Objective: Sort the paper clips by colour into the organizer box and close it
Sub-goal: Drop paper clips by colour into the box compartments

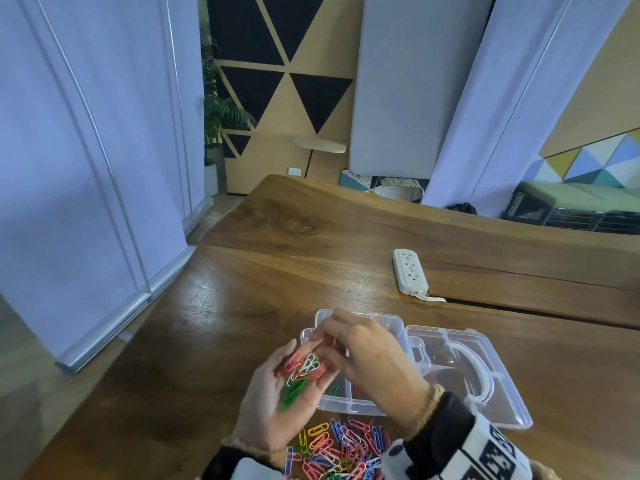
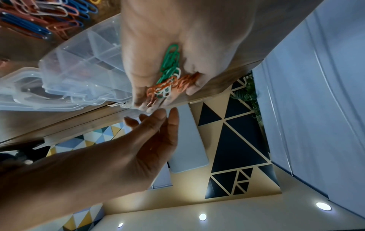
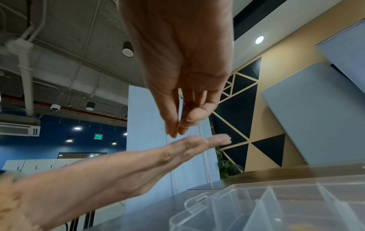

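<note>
Paper clips in green, white and pink-red [image 1: 300, 375] lie bunched in the cupped palm of the left hand [image 1: 277, 407], which is turned palm up just above the near left corner of the clear plastic organizer box [image 1: 349, 403]. Its fingers are gently curved, cradling the bunch rather than closing over it. The left wrist view shows the same bunch [image 2: 169, 78] resting across the palm and fingers.

The right hand [image 1: 367, 355] reaches over the box from the right, knuckles up. Its thumb and forefinger tips [image 3: 173, 129] are drawn together just above the left fingertips; whether they pinch a clip cannot be told. Both wrists wear dark sleeves with knitted tan cuffs.

The box sits open on the brown wooden table [image 1: 242, 306], its divided compartments facing up. Its clear hinged lid [image 1: 485, 375] lies flat to the right, touching the box. A loose heap of mixed paper clips, pink, blue, yellow, white and green [image 1: 339, 448], lies on the table just in front of the box, between the two wrists.

A white power strip [image 1: 408, 271] lies farther back, well apart from the box. Bare tabletop stretches to the left of the hands up to the table's left edge, with pale blue partition panels [image 1: 86, 168] beyond it.
</note>
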A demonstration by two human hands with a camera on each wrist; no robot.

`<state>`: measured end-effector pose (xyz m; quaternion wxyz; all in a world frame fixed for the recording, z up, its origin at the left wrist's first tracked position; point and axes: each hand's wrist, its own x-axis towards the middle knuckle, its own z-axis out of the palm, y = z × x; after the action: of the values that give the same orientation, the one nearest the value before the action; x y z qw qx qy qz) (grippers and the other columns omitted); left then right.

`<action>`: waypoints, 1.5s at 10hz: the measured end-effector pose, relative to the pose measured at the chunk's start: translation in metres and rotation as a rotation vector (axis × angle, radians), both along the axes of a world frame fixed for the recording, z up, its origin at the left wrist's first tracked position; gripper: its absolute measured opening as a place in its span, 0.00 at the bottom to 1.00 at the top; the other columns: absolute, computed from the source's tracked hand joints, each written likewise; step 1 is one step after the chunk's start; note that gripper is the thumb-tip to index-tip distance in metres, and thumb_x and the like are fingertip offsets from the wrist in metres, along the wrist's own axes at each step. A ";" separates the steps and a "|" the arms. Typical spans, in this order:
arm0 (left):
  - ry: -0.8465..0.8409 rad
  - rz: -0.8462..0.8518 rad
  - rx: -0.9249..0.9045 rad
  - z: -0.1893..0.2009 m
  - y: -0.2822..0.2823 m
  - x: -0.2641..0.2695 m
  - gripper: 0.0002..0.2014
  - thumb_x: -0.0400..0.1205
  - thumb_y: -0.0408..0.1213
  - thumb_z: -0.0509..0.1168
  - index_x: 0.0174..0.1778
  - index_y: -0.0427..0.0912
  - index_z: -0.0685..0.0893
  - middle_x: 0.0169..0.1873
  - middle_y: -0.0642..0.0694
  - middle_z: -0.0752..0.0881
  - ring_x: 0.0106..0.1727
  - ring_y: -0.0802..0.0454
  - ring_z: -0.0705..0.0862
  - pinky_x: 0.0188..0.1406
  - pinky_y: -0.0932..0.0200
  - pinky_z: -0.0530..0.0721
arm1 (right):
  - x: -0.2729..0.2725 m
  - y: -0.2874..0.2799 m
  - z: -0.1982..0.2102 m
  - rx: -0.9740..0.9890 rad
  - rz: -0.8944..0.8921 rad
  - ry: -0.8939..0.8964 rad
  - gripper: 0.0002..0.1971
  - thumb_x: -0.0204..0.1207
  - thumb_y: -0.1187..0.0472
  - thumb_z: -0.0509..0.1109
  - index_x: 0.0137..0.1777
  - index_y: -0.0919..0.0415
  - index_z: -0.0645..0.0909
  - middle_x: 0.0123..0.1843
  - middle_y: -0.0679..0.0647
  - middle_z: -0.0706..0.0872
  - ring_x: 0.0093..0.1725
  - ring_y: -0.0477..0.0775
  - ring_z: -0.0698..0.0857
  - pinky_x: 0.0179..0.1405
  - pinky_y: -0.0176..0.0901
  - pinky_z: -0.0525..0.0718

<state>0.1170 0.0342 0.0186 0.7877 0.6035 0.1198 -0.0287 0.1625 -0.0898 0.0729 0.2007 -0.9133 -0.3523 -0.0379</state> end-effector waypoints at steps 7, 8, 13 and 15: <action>0.183 -0.087 -0.975 0.004 -0.001 0.006 0.22 0.81 0.39 0.56 0.35 0.25 0.89 0.42 0.29 0.88 0.41 0.35 0.90 0.40 0.38 0.89 | 0.008 -0.019 0.007 -0.161 0.252 0.035 0.05 0.77 0.65 0.65 0.50 0.61 0.80 0.52 0.51 0.76 0.54 0.42 0.71 0.51 0.40 0.74; 0.195 -0.078 -1.006 0.006 0.000 0.006 0.21 0.80 0.38 0.57 0.39 0.24 0.88 0.43 0.27 0.88 0.41 0.34 0.90 0.44 0.40 0.88 | 0.008 -0.022 0.012 -0.088 0.286 0.046 0.01 0.76 0.65 0.67 0.46 0.61 0.79 0.47 0.50 0.77 0.46 0.39 0.73 0.47 0.33 0.74; 0.206 -0.128 -1.018 0.007 0.000 0.004 0.17 0.79 0.35 0.60 0.48 0.24 0.88 0.55 0.24 0.85 0.56 0.30 0.86 0.44 0.36 0.89 | 0.020 0.007 0.004 -0.131 0.337 -0.032 0.06 0.77 0.61 0.67 0.51 0.59 0.82 0.50 0.52 0.79 0.46 0.41 0.72 0.48 0.42 0.80; 0.212 -0.044 -1.066 0.014 0.002 0.004 0.21 0.74 0.33 0.61 0.61 0.25 0.80 0.62 0.19 0.79 0.57 0.23 0.80 0.41 0.29 0.85 | 0.024 0.011 0.011 -0.031 0.342 -0.048 0.02 0.71 0.67 0.72 0.43 0.63 0.84 0.41 0.52 0.80 0.39 0.37 0.69 0.44 0.30 0.71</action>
<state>0.1207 0.0360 0.0329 0.9674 0.1167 0.1546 -0.1628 0.1868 -0.0790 0.0842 0.1816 -0.8418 -0.5079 -0.0195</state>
